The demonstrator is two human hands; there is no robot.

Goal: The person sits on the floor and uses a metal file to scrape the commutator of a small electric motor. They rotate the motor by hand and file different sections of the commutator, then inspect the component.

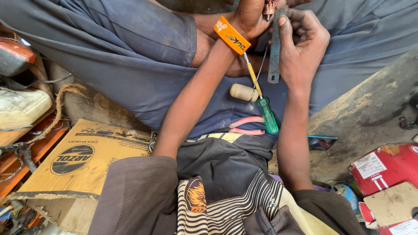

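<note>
In the right grip, a flat, worn blue-grey metal file.

brown short sleeves, orange wristband on left wrist, zebra-striped cloth.

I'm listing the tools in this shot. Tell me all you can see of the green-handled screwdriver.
The screwdriver has a see-through green plastic handle and a thin shaft that looks yellowish. It lies slanted on the person's lap, handle low and to the right, shaft running up and left towards the orange wristband. Its handle rests on the pink-handled pliers, and a pale wooden handle sits just beside the shaft. Neither hand holds it; its tip is hidden.
</note>
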